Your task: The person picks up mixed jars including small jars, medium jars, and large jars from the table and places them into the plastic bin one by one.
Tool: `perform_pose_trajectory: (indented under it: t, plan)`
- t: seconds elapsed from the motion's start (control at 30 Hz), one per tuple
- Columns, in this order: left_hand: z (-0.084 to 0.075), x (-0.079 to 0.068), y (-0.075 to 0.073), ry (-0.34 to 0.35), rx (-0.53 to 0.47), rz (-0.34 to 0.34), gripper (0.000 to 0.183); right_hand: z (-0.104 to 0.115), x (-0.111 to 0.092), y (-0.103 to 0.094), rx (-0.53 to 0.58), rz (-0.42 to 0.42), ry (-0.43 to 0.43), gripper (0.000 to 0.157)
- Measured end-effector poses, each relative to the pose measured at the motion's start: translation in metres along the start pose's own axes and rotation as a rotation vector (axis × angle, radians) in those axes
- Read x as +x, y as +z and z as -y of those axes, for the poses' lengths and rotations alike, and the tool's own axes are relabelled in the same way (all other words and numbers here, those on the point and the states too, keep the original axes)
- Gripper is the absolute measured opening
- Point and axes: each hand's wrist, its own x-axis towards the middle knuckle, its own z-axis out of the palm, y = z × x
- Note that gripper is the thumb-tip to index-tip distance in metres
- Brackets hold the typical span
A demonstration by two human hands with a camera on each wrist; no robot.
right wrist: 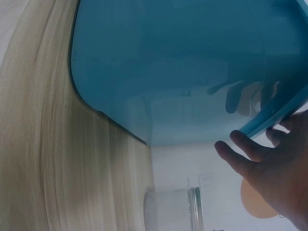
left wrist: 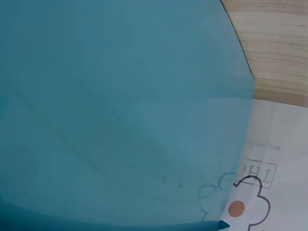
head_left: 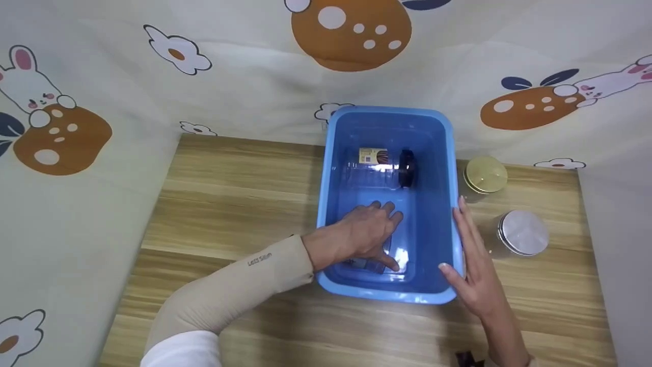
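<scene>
A deep blue plastic tub (head_left: 391, 295) stands on the wooden table. My left hand (head_left: 369, 232) reaches down into its near half, fingers and thumb spread. Under the palm and thumb lies a dark bluish, partly see-through item (head_left: 376, 266); the hand covers most of it, so its kind is unclear. My right hand (head_left: 479, 278) holds the tub's right rim, thumb over the inside and long fingers (right wrist: 245, 161) along the outside. At the tub's far end lie a small yellow box (head_left: 373, 155) and a clear container with a black lid (head_left: 406, 168).
Two jars stand right of the tub, one with a gold lid (head_left: 487, 174), the other with a silver lid (head_left: 524, 233). A small black object (head_left: 464, 359) lies by my right forearm. A patterned cloth (head_left: 254, 92) hangs behind the wooden table (head_left: 234, 193).
</scene>
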Motion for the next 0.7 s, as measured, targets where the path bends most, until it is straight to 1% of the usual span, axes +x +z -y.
perform_pose_trajectory:
  t: [0.13, 0.27, 0.53, 0.7]
  plan:
    - [0.000, 0.001, -0.001, -0.005, 0.009, 0.018, 0.110, -0.003, -0.002, -0.001, 0.009, 0.007, 0.036, 0.085]
    - [0.001, 0.000, -0.002, -0.002, 0.010, 0.017, 0.111, -0.001, -0.002, -0.001, 0.016, 0.012, 0.045, 0.086]
    - [0.002, -0.002, -0.006, 0.017, -0.018, -0.023, 0.109, 0.025, 0.008, -0.005, 0.010, 0.025, 0.035, 0.086]
    - [0.003, -0.004, -0.009, 0.023, -0.032, -0.070, 0.110, 0.030, 0.010, -0.007, -0.012, 0.041, 0.032, 0.088]
